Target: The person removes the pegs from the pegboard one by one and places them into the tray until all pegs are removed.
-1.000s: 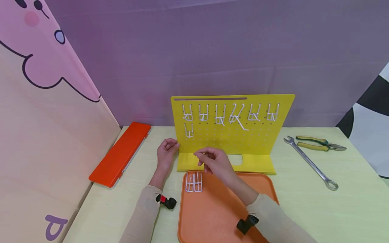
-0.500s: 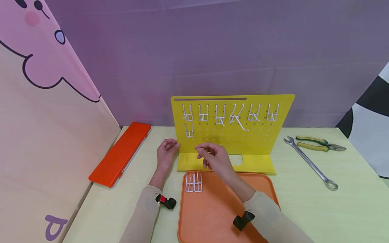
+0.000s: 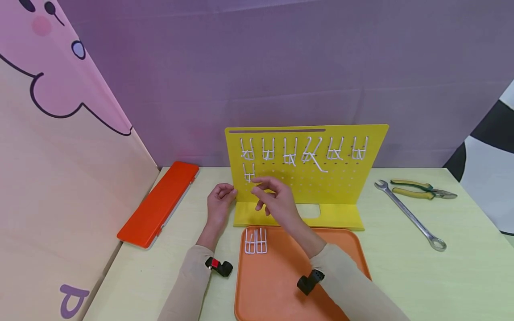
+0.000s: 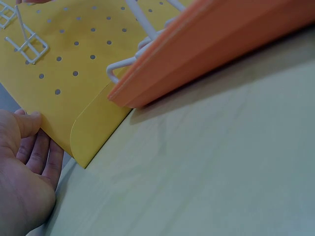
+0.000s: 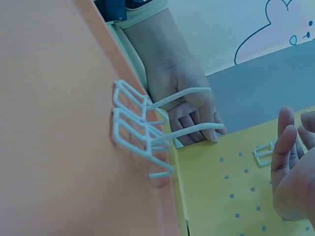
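My left hand (image 3: 220, 203) holds the left edge of a yellow pegboard (image 3: 297, 191), thumb on its front face in the left wrist view. White wire hooks hang along the board's top row, with one more hook (image 3: 249, 174) below at the left. My right hand (image 3: 277, 200) is raised in front of the board near that lower hook, thumb and index finger apart. In the left wrist view its fingertips reach the top edge, close to the hook's (image 4: 33, 46) prong; contact cannot be told. Two white wire hooks (image 3: 255, 244) lie in the orange tray (image 3: 281, 285).
A red case (image 3: 160, 203) lies at the left. On the right are a combination wrench (image 3: 411, 216) and yellow-green pliers (image 3: 425, 189). One top-row hook (image 3: 313, 154) sits crooked, its prong slanting right. The tray stands right before the board's base.
My right hand has moved up and slightly left toward the lower hook, its thumb and index finger now further apart. The left hand stays at the board's edge.
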### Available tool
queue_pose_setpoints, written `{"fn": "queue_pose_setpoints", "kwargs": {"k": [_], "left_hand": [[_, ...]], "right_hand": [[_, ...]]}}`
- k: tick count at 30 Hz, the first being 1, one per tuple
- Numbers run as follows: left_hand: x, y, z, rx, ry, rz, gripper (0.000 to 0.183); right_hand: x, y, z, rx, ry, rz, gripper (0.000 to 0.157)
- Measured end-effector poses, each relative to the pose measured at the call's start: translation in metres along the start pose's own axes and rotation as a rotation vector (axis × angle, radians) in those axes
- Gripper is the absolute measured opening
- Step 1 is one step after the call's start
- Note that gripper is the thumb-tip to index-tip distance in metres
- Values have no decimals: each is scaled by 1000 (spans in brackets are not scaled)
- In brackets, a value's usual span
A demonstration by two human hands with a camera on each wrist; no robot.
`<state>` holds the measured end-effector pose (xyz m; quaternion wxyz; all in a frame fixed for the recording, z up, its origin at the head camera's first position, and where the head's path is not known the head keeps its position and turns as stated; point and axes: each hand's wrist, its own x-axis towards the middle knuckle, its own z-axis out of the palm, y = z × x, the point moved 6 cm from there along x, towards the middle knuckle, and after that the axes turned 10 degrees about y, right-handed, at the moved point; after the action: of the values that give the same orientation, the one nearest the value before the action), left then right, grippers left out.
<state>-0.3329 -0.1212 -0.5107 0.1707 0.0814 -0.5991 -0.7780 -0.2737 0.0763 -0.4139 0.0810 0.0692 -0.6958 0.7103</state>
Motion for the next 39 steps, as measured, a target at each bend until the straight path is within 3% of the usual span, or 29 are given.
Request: {"fn": "queue_pose_setpoints", "kwargs": {"k": [16, 39], "left_hand": [[0, 0, 0, 10, -11, 17, 14], [2, -2, 0, 6, -11, 10, 18]], "right_hand": [[13, 5, 19, -15, -44, 9, 31], [13, 4, 16, -20, -7, 34, 27]]}}
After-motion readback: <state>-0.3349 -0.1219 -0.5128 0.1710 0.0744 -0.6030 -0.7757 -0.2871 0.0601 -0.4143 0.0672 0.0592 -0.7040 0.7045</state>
